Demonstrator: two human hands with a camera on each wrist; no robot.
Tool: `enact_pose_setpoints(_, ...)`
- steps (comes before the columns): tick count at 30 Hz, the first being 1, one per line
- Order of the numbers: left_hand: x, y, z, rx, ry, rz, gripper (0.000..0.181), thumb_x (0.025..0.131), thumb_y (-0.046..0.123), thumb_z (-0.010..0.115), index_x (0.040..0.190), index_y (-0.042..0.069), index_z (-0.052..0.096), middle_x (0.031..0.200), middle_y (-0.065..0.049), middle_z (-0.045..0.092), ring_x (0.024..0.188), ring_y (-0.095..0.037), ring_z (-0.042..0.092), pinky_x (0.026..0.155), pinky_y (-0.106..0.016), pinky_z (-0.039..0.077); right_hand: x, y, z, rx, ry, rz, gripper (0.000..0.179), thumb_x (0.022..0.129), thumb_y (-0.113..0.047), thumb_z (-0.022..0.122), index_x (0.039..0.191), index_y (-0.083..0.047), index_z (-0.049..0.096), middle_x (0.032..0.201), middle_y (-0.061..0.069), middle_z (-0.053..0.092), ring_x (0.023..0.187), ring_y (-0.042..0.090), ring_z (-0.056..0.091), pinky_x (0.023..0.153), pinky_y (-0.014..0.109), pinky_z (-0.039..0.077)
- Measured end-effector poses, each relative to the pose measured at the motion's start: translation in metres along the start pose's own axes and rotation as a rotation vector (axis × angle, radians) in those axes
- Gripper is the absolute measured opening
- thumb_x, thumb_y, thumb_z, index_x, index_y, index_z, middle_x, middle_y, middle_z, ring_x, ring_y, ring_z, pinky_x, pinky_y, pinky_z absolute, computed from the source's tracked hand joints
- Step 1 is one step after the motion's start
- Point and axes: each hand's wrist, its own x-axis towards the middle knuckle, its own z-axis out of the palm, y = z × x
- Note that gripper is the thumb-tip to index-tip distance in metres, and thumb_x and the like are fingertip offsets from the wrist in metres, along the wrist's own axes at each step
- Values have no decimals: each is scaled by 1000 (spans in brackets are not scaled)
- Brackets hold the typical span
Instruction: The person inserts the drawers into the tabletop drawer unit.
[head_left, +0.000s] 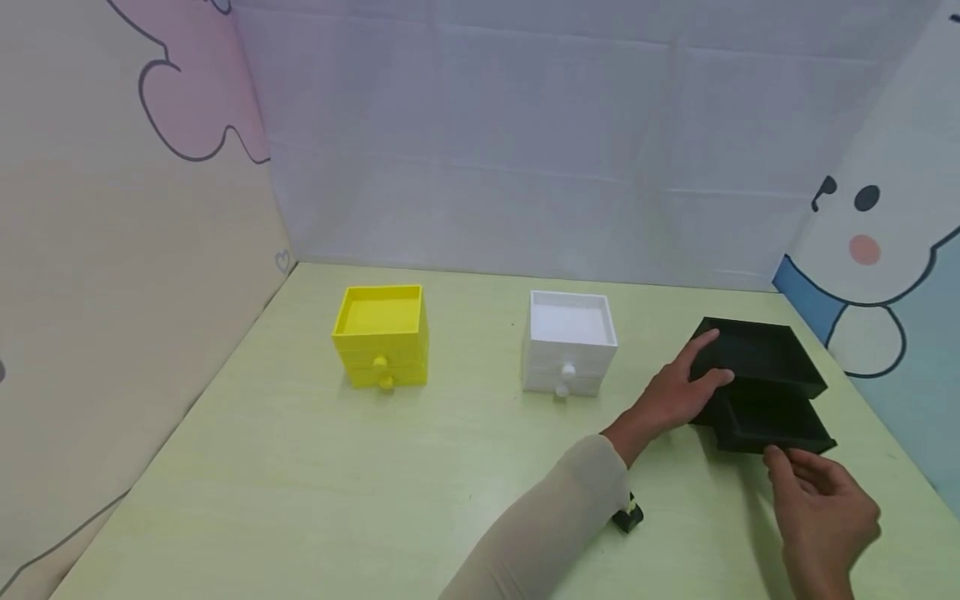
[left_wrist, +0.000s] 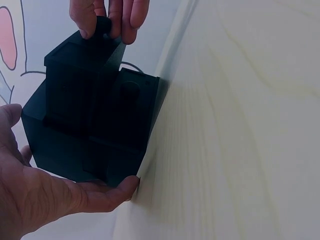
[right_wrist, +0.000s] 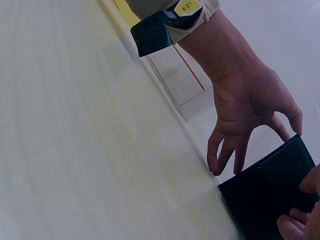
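A black drawer box (head_left: 757, 350) with a tray-like top stands on the right of the table, its upper drawer (head_left: 772, 421) pulled out toward me. My right hand (head_left: 825, 508) pinches that drawer's knob (left_wrist: 103, 25) between thumb and fingers. Spread against the left side of the box, my left hand (head_left: 671, 396) rests its outstretched fingers there, the thumb over the top rim. Below the pulled drawer, the lower drawer's knob (left_wrist: 131, 90) shows in the left wrist view, that drawer pushed in. The inside of the upper drawer is dark.
A white drawer box (head_left: 570, 342) stands mid-table, and a yellow one (head_left: 382, 333) farther left; both look closed. My left sleeve (head_left: 540, 525) crosses the front of the table. A black wrist camera mount (head_left: 628, 514) sticks out beneath it. Walls border the back and sides.
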Motion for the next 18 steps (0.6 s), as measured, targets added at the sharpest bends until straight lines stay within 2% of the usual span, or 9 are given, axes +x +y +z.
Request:
enact_pose_setpoints(9, -1, 2, -1, 2, -5, -34, 50, 90, 55, 48, 132, 65, 23, 141, 22, 33, 125, -10, 42, 90, -41, 44, 1, -4, 3, 70, 36, -36, 37, 82, -30, 69, 110, -7, 66, 77, -16, 59, 55, -12, 52, 49, 6, 40)
enact_pose_setpoints(18, 0, 3, -2, 7, -1, -29, 50, 90, 55, 48, 132, 65, 23, 140, 22, 34, 125, -9, 42, 89, -40, 44, 3, -6, 4, 38, 20, -26, 41, 83, -36, 67, 114, -9, 66, 85, -10, 62, 59, -12, 50, 50, 6, 40)
